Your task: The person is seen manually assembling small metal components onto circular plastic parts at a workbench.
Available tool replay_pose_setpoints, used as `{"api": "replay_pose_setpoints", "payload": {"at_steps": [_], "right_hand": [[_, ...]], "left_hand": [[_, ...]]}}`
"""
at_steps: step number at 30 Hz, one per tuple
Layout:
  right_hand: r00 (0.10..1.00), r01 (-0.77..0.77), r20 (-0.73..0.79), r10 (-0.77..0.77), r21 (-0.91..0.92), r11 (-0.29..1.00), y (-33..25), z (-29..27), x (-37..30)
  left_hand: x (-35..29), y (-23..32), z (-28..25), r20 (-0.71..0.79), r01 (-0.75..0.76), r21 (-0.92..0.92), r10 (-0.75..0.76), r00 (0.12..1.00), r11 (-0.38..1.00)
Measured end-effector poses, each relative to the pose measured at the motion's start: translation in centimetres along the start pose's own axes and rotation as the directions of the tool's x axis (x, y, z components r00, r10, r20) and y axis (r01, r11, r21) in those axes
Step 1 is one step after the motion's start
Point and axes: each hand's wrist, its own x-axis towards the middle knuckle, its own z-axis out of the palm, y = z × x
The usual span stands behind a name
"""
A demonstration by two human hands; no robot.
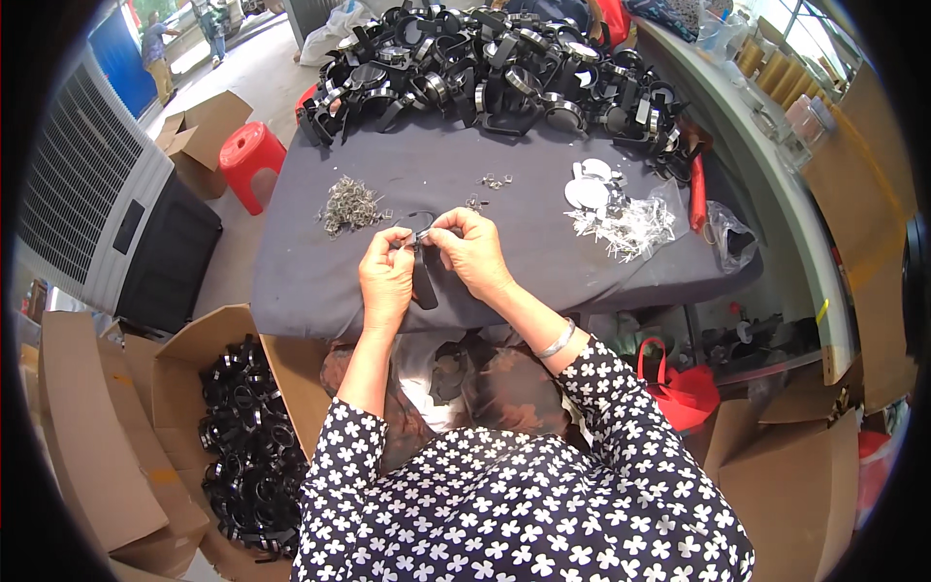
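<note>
Hanging down between both hands at the centre of the frame, a black strap [424, 279] is gripped at its upper end, where a small metal clip [419, 236] is seen. The left hand [386, 281] is closed around the strap's upper part, its fingers [396, 239] pinched shut on it. The right hand [472, 252] is closed too, its fingers [444, 230] pressed onto the clip from the other side. A silver bangle [558, 340] is worn on the right wrist.

The hands are held above the near edge of a grey-covered worktop [504, 262]. Just beyond them, a heap of small metal clips [349, 206] is seen to the upper left, and a few loose ones [496, 180] lie straight ahead. White discs and a clear bag of silvery bits [621, 218] are placed to the right. A large pile of black straps with round metal parts [495, 73] covers the far end of the worktop at the top of the frame.

In the lower left, an open cardboard box [184, 388] is filled with more black pieces [247, 436]. A red stool [252, 160] stands at the upper left.
</note>
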Motion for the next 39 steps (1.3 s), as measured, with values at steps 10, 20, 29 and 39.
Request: {"api": "replay_pose_setpoints", "payload": {"at_steps": [10, 20, 29, 39], "right_hand": [[0.994, 0.029, -0.099, -0.042, -0.128, 0.991, 0.6, 0.8, -0.8], [0.999, 0.002, -0.048, -0.013, -0.232, 0.973, 1.1, 0.7, -1.2], [0.839, 0.431, 0.179, -0.514, -0.794, 0.429, 0.1, 1.1, -1.0], [0.999, -0.001, -0.032, -0.013, -0.419, 0.908, 0.7, 1.5, 0.5]], "left_hand": [[0.0, -0.1, 0.2, -0.011, -0.024, -0.022, 0.024, 1.0, 0.999], [0.2, -0.9, -0.2, -0.023, -0.067, -0.035, 0.066, 0.998, 0.997], [-0.2, -0.1, -0.4, -0.009, -0.056, -0.01, 0.056, 0.998, 0.998], [0.3, 0.5, -0.6, -0.008, 0.003, -0.018, -0.003, 1.0, 1.0]]}}
